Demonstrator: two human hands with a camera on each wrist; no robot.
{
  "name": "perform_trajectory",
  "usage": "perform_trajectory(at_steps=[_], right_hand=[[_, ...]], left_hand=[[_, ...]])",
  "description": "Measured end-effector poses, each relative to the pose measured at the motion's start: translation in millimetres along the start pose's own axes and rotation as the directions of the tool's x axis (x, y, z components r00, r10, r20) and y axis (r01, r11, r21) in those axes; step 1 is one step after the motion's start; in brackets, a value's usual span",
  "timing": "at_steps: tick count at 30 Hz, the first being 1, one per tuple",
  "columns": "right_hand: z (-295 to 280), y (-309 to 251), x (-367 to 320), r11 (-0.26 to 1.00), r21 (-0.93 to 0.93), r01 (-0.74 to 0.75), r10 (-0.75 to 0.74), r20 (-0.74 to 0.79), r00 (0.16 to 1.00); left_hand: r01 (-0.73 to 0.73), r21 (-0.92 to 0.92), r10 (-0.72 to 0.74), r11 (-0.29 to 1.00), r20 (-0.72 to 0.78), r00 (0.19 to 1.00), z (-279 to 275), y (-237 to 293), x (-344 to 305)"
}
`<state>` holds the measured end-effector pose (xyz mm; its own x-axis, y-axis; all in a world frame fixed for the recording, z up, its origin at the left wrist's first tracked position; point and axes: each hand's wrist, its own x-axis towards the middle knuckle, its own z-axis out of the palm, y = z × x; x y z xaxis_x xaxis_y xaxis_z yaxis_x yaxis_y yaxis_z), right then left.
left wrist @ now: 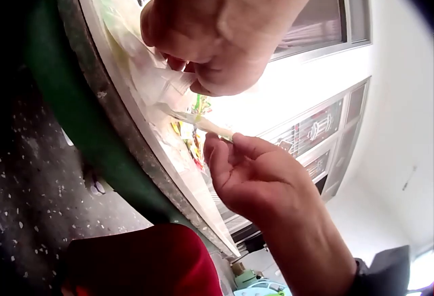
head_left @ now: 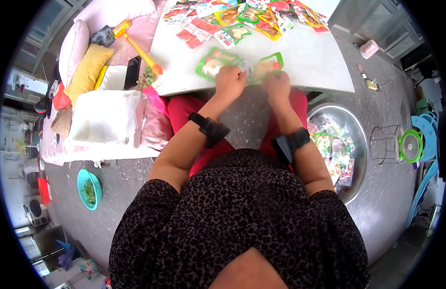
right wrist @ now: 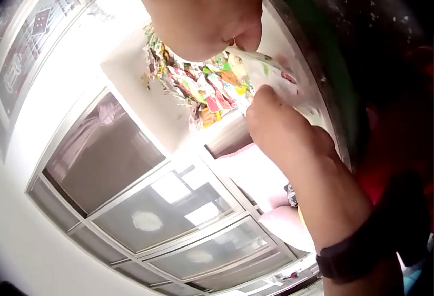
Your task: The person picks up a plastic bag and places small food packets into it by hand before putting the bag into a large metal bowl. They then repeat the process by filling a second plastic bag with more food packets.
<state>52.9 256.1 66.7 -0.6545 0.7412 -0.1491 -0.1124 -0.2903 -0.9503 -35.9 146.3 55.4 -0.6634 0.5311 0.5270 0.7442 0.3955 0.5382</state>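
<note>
Two green-edged food packets lie side by side at the table's near edge, the left packet and the right packet, both blurred. The left hand has its fingers curled on the plastic between them. Thumb and fingers of the right hand pinch the near edge of the right packet. In the left wrist view a thin packet runs from the left hand to the fingertips of the right hand. The right wrist view shows both hands close together over the plastic.
Many colourful packets are heaped at the far side of the white table. A metal basin of packets stands on the floor at right. To the left are a bed with pillows, a yellow toy and a teal bowl.
</note>
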Motion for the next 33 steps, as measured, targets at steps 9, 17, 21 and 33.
perform_trajectory(at_steps=[9,17,21,33], right_hand=[[-29.1,48.2,16.1,0.977,-0.083,-0.198,0.214,0.342,0.915],[-40.4,14.1,16.7,0.924,-0.210,-0.319,0.374,0.324,0.869],[-31.1,72.2,23.2,0.997,0.070,0.014,-0.042,0.415,0.909],[6.8,48.4,35.7,0.615,-0.580,0.534,-0.015,0.668,0.744]], left_hand=[[-0.074,0.061,0.072,0.995,0.026,0.997,-5.0,-0.9,-10.6],[-0.130,0.057,0.128,0.990,0.039,0.991,6.4,-3.8,-18.9],[-0.086,0.058,0.082,0.995,0.067,0.994,4.9,5.5,-18.5],[-0.103,0.058,0.097,0.993,0.099,0.990,6.7,4.7,-15.4]])
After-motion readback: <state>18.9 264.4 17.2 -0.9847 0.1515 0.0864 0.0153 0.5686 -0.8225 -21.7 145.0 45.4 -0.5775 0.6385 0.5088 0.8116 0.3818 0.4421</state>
